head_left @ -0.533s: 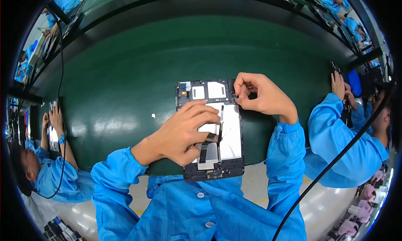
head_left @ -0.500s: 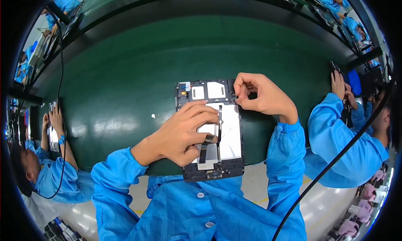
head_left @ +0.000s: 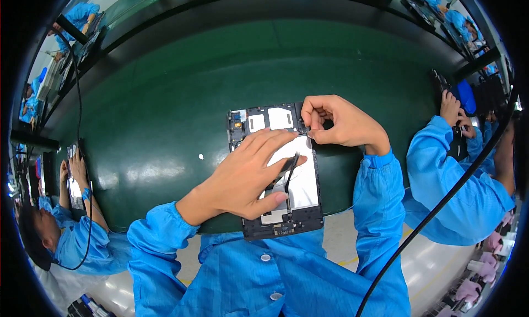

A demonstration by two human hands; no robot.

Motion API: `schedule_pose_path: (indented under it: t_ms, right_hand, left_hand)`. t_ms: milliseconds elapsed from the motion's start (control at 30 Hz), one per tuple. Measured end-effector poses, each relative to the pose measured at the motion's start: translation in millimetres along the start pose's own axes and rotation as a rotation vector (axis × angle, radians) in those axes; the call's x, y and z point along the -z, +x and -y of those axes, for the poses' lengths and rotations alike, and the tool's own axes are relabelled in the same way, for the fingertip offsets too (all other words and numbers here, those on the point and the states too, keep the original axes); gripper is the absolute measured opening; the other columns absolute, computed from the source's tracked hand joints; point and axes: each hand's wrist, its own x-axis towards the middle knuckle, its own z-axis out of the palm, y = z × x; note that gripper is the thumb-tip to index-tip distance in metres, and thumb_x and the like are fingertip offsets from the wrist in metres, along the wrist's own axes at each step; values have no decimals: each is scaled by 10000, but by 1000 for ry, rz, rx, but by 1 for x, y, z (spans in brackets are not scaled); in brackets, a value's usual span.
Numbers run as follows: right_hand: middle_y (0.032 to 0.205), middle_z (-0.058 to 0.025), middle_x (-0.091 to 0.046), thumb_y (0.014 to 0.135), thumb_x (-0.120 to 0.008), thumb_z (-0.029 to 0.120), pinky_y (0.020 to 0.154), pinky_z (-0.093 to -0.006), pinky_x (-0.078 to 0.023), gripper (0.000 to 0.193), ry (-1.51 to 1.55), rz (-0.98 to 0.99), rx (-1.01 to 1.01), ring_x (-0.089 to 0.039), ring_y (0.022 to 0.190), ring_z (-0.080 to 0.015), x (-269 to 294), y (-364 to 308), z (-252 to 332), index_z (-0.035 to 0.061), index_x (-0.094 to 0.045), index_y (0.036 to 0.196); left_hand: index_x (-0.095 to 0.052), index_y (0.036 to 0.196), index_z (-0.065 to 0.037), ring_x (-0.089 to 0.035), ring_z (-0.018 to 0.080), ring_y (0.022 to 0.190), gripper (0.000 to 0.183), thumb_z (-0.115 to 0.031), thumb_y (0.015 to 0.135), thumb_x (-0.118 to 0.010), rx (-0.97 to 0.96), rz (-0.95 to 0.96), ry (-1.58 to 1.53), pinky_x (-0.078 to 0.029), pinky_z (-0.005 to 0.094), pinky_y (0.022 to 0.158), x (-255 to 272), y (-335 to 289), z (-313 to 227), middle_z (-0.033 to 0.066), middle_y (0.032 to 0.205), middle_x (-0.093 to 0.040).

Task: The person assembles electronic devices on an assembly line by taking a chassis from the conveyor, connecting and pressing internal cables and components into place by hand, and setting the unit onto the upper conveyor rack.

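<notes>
An opened tablet [head_left: 306, 193] with a black frame and silver inner plate lies at the table's near edge, slightly overhanging it. My left hand [head_left: 242, 176] rests over its left and middle part, fingers spread and stretched toward the right side. Beside the index fingertip and thumb runs a black flat ribbon cable [head_left: 290, 176], partly hidden by the hand. My right hand [head_left: 347, 124] is at the upper right edge of the tablet, thumb and forefinger pinched together. Whatever sits between those fingertips is too small to make out.
The green table [head_left: 193, 91] stretches ahead, with a small white scrap [head_left: 201, 156] left of the tablet. Co-workers in blue sit close on both sides, one sleeve [head_left: 441, 174] at right. A black cable [head_left: 441, 207] hangs across the right side.
My left hand has opened out from a curled grip near the ribbon cable, and its fingers now reach farther right. My right hand keeps its pinch at nearly the same spot.
</notes>
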Motion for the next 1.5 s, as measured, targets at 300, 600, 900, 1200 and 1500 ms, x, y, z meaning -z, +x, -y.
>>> schedule_pose_path:
  t_ms: [300,600,900,1200,1500]
  right_hand:
    - [790,2,-630,811,-775,60,756,-267,-465,219,52,21,11,-577,746,-81,0,4,-5,35,-666,999]
    - [797,-6,-668,789,-781,45,723,-268,-452,251,25,16,48,-577,716,-80,-1,5,-11,37,-659,1008]
    - [864,-9,-743,882,-852,1,588,-234,-373,364,239,-314,210,-453,636,-22,-25,23,-13,69,-596,1131]
    - [910,-67,-827,873,-875,11,694,-254,-407,214,194,-344,215,-625,772,-41,-35,35,-20,12,-748,1046]
    - [1083,-86,-806,874,-859,27,703,-244,-464,336,59,-314,182,-595,717,-68,-28,34,-13,15,-740,1188]
  left_hand:
    - [-627,1599,-171,-515,450,1449,776,-624,968,-603,66,68,160,-371,623,1237,-10,5,1,230,1564,-545]
    - [-703,1400,-130,-530,455,1425,761,-583,807,-850,103,23,145,-382,648,1233,-13,14,-5,216,1531,-565]
    - [-656,1102,3,-618,466,1338,675,-624,900,-804,73,12,351,-357,634,1283,-28,35,-21,337,1310,-648]
    - [-640,1174,3,-614,483,1327,582,-401,830,-879,70,-33,304,-416,636,1271,-31,30,-15,287,1342,-626]
    - [-622,1186,33,-562,520,1393,632,-380,795,-898,104,-20,162,-378,601,1306,-32,31,-9,322,1368,-572]
